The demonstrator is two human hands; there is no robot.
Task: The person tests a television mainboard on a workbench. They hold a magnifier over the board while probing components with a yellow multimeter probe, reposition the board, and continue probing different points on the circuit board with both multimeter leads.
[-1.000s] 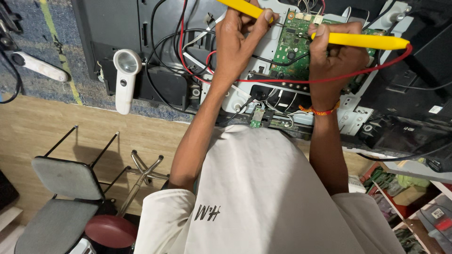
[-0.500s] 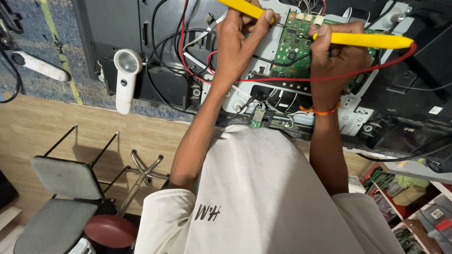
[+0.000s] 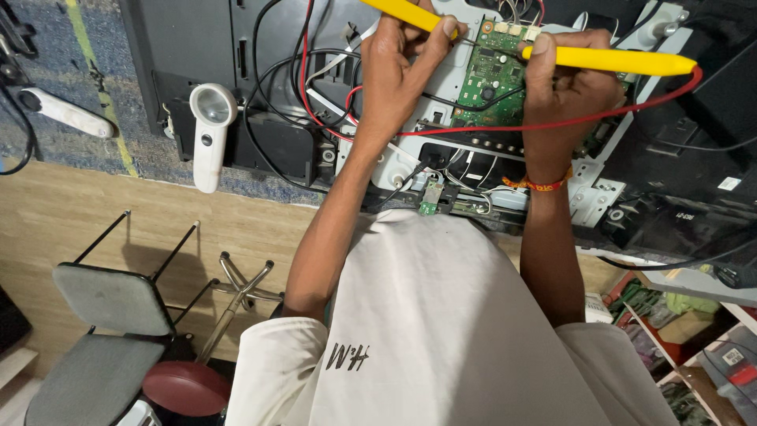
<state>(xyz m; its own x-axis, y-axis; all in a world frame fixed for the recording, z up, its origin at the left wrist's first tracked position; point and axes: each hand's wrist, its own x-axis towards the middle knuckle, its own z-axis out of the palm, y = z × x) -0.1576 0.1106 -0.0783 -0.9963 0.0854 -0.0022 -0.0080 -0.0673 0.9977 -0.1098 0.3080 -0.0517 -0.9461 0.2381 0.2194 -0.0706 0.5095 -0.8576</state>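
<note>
Two yellow probes, one pinched in the left hand (image 3: 394,71) and one in the right hand (image 3: 564,87), angle inward so their tips meet the green circuit board (image 3: 497,75).

A small white label (image 3: 730,183) sits on the black panel at right. Below it, at the lower right corner, a tan box (image 3: 688,325) lies among green packets (image 3: 648,300), with a red-and-white tag (image 3: 738,364) near the edge.
</note>
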